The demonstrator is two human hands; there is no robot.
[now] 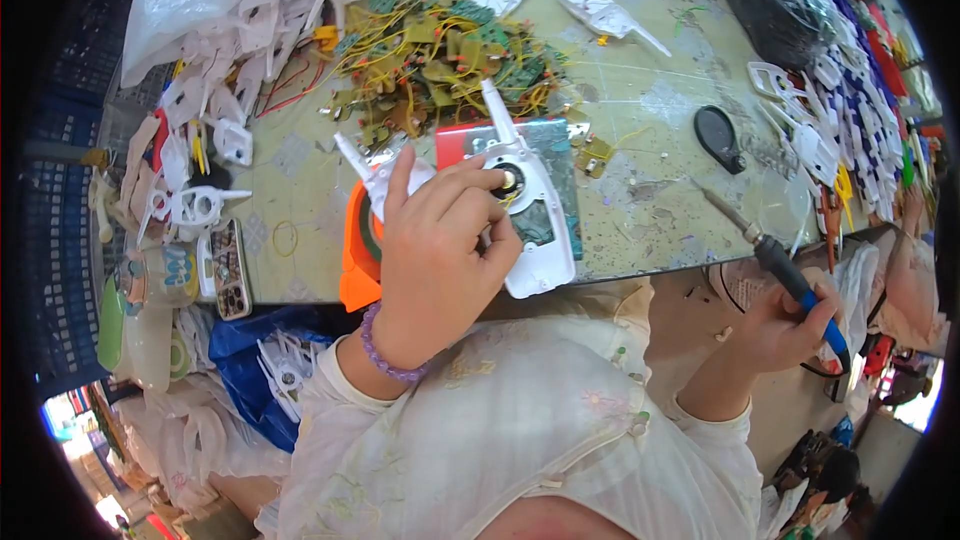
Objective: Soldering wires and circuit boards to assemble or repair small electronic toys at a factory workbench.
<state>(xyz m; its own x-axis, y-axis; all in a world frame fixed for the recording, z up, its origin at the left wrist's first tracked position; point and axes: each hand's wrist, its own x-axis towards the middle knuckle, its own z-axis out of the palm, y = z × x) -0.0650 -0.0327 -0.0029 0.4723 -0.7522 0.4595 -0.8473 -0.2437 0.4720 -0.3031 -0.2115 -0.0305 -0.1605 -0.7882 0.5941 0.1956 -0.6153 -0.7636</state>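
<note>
My left hand (445,240), with a purple bead bracelet at the wrist, rests over a white plastic housing (545,265) at the table's front edge. Its fingers are bent, and their tips press at a round black part (511,183) set in the housing. A second white plastic piece (372,178) and an orange tape roll (358,260) lie partly hidden behind that hand. Off to the right, my right hand (790,325) is wrapped round the blue handle of a soldering iron (785,265). The iron's metal tip points up and left, over the table's edge, touching nothing.
A heap of green circuit boards with yellow wires (450,60) covers the table's back middle. White plastic parts (260,25) pile up at left, near a phone (230,270). A black oval part (718,138), a black-wrapped bundle (780,5) and more white housings (815,150) lie at right.
</note>
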